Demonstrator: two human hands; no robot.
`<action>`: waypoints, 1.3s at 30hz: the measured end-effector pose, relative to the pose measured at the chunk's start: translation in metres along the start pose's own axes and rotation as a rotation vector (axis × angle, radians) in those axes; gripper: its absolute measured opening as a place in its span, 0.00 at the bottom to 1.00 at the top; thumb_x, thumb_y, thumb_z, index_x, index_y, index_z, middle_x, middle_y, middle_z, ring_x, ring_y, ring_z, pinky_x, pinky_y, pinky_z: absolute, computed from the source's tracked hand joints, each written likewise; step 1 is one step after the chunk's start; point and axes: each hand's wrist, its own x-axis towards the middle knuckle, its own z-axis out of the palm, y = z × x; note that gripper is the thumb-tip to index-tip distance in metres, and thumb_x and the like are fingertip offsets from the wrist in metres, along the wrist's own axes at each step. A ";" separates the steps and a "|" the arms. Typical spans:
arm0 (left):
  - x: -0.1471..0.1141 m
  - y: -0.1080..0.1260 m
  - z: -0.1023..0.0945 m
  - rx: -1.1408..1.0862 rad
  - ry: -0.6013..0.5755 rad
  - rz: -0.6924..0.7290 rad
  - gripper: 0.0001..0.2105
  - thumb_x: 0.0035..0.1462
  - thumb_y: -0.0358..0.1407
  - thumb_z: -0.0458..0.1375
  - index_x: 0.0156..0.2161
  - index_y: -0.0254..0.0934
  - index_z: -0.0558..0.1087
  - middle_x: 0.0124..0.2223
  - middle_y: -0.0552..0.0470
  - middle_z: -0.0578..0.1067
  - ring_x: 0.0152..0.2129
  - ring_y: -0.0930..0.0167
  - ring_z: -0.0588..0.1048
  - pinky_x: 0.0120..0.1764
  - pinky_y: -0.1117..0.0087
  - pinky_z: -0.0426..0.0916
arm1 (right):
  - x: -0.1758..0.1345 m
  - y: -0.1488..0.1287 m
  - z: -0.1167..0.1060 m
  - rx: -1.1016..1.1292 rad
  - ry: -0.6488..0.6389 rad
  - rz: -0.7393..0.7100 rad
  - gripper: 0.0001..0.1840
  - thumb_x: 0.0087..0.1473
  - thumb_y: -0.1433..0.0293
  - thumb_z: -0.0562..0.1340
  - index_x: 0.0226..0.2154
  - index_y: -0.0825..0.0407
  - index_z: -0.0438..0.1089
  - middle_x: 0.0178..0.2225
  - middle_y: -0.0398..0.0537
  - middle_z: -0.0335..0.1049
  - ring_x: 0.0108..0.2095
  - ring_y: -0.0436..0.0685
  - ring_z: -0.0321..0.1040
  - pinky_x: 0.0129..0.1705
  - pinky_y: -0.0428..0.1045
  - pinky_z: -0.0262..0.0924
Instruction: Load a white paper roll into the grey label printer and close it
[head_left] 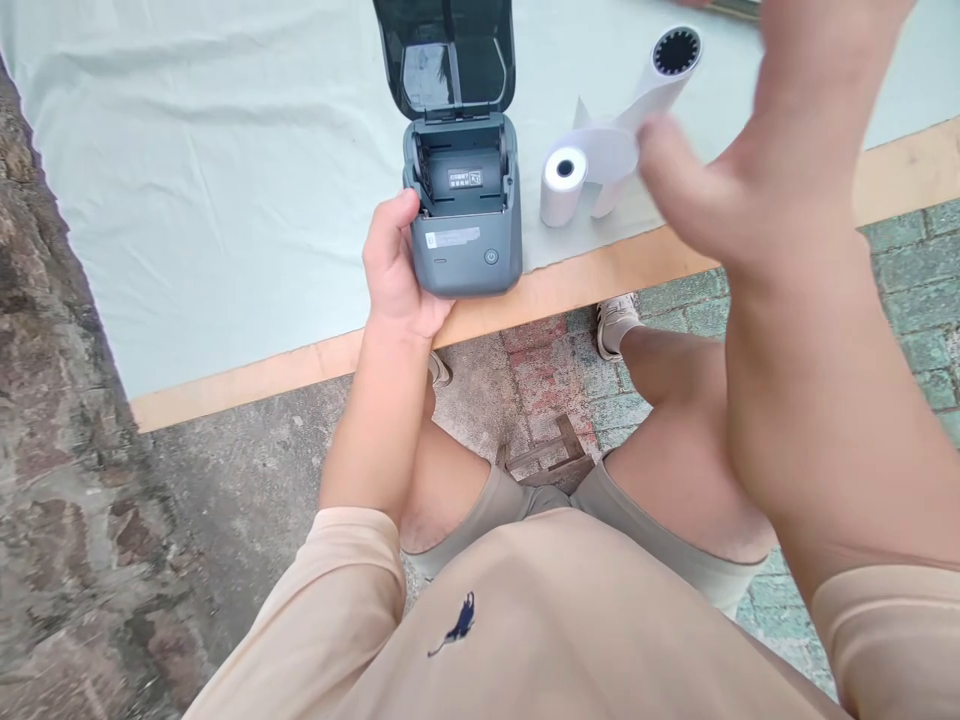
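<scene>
My left hand [396, 268] grips the lower left side of a dark grey label printer [466, 262], its thumb on the edge of the bay. The printer's smoky lid [450, 60] is swung up, and the bay inside shows no roll. To the right of the printer, a small white paper roll [556, 200] stands upright on the cloth. Behind it is a second paper roll [651, 92] with a black toothed core, a loose strip curling by it. Close to the camera, my right hand [787, 170] is raised with its thumb stretched out; the other fingers are mostly cut off by the frame.
A pale cloth [225, 200] covers the table, whose bare wooden edge [247, 385] faces me. A stone wall [67, 450] rises at the left. Below are my legs, a wooden stool [559, 455] and brick paving [911, 270]. Part of a dark-edged object [739, 9] shows at the top.
</scene>
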 end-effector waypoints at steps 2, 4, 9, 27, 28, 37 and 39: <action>0.000 0.000 0.000 0.009 0.010 -0.004 0.18 0.50 0.51 0.52 0.40 0.44 0.71 0.47 0.57 0.77 0.64 0.54 0.53 0.61 0.50 0.58 | -0.005 -0.008 0.003 -0.118 -0.075 -0.187 0.25 0.46 0.60 0.59 0.49 0.43 0.66 0.55 0.42 0.63 0.59 0.68 0.54 0.55 0.64 0.49; 0.000 0.001 0.000 0.013 0.023 -0.003 0.18 0.50 0.52 0.52 0.39 0.44 0.71 0.48 0.56 0.77 0.65 0.54 0.53 0.61 0.51 0.57 | -0.007 -0.013 0.010 -0.183 -0.158 -0.277 0.22 0.50 0.63 0.57 0.50 0.39 0.65 0.55 0.40 0.64 0.62 0.68 0.49 0.57 0.68 0.46; 0.000 0.000 0.001 0.023 0.027 0.008 0.18 0.50 0.51 0.51 0.40 0.43 0.71 0.49 0.55 0.77 0.64 0.52 0.55 0.60 0.49 0.56 | -0.002 -0.013 0.025 -0.253 -0.241 -0.261 0.18 0.54 0.66 0.53 0.47 0.39 0.66 0.39 0.46 0.72 0.63 0.62 0.49 0.63 0.71 0.34; -0.002 -0.003 0.006 -0.004 0.087 0.062 0.11 0.48 0.47 0.56 0.38 0.50 0.71 0.40 0.57 0.79 0.49 0.60 0.72 0.46 0.61 0.72 | 0.020 -0.064 0.040 0.004 -0.206 -0.185 0.26 0.48 0.67 0.55 0.51 0.52 0.60 0.43 0.42 0.71 0.43 0.59 0.69 0.50 0.60 0.56; -0.003 -0.003 0.007 -0.018 0.074 0.084 0.10 0.49 0.45 0.56 0.38 0.49 0.71 0.40 0.57 0.78 0.48 0.61 0.73 0.47 0.63 0.72 | 0.022 -0.068 0.042 -0.066 -0.234 -0.190 0.22 0.49 0.67 0.54 0.49 0.50 0.62 0.41 0.42 0.72 0.43 0.61 0.69 0.50 0.63 0.54; -0.003 -0.004 0.004 -0.051 0.087 0.066 0.10 0.51 0.45 0.55 0.38 0.48 0.72 0.40 0.55 0.77 0.45 0.64 0.74 0.38 0.68 0.73 | 0.025 -0.067 0.050 -0.047 -0.267 -0.183 0.15 0.53 0.67 0.53 0.43 0.49 0.66 0.44 0.43 0.68 0.45 0.58 0.66 0.44 0.53 0.57; -0.002 -0.005 0.003 -0.049 0.101 0.071 0.10 0.51 0.45 0.55 0.38 0.48 0.73 0.39 0.56 0.77 0.42 0.65 0.75 0.37 0.68 0.72 | 0.025 -0.066 0.050 -0.024 -0.269 -0.187 0.15 0.52 0.68 0.53 0.42 0.48 0.67 0.43 0.43 0.69 0.43 0.57 0.66 0.41 0.51 0.57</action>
